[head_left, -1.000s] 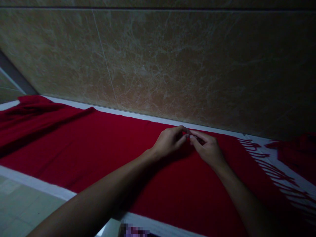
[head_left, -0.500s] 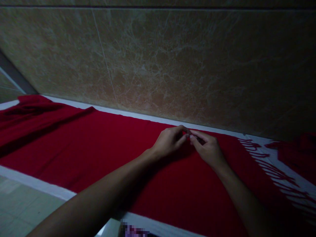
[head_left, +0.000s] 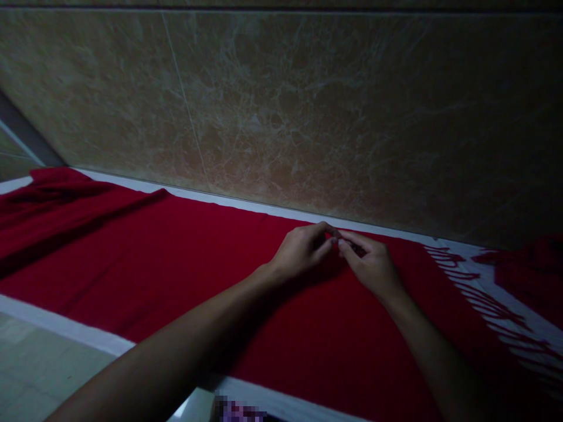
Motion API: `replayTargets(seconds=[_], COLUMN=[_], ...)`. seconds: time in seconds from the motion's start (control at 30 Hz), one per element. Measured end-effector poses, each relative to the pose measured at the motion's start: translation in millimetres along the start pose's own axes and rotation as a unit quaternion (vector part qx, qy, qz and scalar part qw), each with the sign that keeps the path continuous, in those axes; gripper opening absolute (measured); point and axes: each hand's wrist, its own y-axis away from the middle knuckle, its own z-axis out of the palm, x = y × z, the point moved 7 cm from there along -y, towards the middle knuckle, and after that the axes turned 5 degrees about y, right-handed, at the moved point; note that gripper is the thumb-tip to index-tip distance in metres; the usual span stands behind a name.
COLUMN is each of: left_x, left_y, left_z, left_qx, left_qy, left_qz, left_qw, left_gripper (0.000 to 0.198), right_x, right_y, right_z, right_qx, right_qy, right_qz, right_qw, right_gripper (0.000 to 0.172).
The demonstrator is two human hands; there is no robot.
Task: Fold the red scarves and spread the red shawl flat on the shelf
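A long red scarf (head_left: 211,258) with fringe at its right end lies spread over a white surface. Above its far edge, my left hand (head_left: 303,246) and my right hand (head_left: 369,258) meet fingertip to fingertip. Both hands are closed in a pinch, thumbs against forefingers. Whatever sits between the fingertips, if anything, is too small and dark to make out. The scarf's left part is bunched in folds, and the fringe (head_left: 488,299) hangs loose to the right of my right hand.
A brown marbled tile wall (head_left: 281,117) rises right behind the white table (head_left: 65,319). More red cloth (head_left: 532,281) lies heaped at the far right. Pale floor tiles (head_left: 35,363) show at the lower left. A small whitish object (head_left: 200,404) is at the bottom edge.
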Motion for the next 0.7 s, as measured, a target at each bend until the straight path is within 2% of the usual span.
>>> replayTargets(seconds=[0.7], left_x=[0.4], left_y=[-0.3], left_z=[0.2], left_qx=[0.001], left_qy=[0.002], left_qz=[0.000], left_qw=[1.000], left_gripper=[0.017], right_x=[-0.6], right_y=[1.0], right_z=[-0.8], right_qx=[-0.002], right_qy=[0.005], right_qz=[-0.010], right_qw=[1.000], right_gripper=[0.028])
